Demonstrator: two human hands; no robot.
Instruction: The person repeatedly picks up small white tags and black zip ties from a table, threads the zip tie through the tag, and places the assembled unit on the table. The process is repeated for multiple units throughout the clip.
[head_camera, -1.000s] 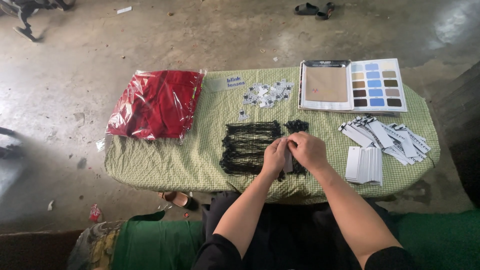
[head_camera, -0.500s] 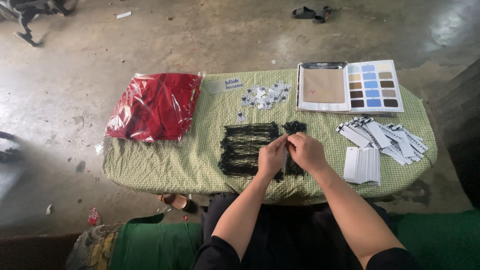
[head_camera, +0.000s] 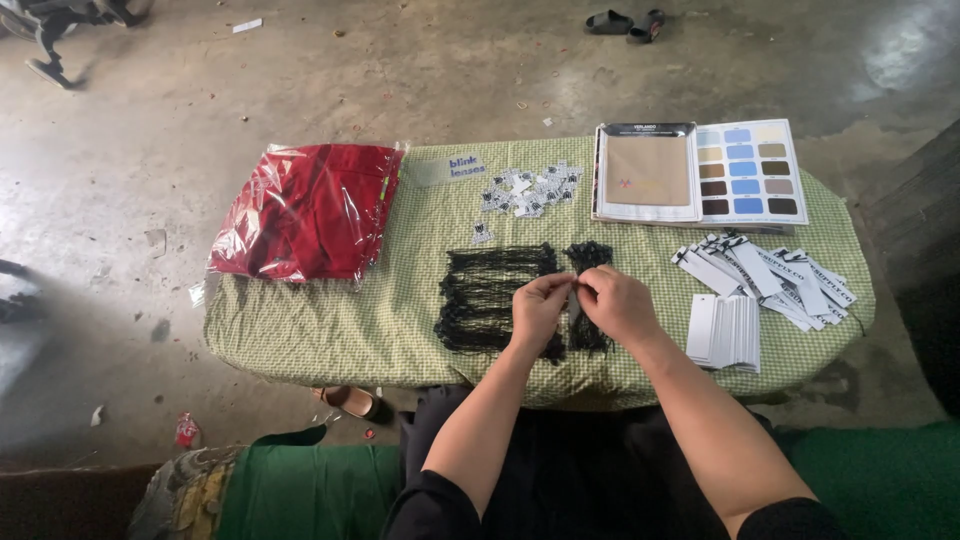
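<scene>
1. My left hand (head_camera: 540, 305) & right hand (head_camera: 612, 300) meet at the near edge of the black string pile (head_camera: 495, 295). Both are pinched shut on one thin dark strand/tag piece (head_camera: 573, 300) btwn the fingertips; too small to say which it is.
2. The pile lies fanned flat on the tabletop (head_camera: 330, 325), prob. so single strings pull free.
3. Right of the pile: white tag stack (head_camera: 727, 330), squared up within reach; loose printed tags (head_camera: 765, 268) just beyond it.
4. Behind the pile: small tag heap (head_camera: 530, 190).
5. Far right of the pile: colour swatch book (head_camera: 695, 172), open flat.
6. Left of the pile: bagged red garment (head_camera: 305, 210), parked well apart.
</scene>
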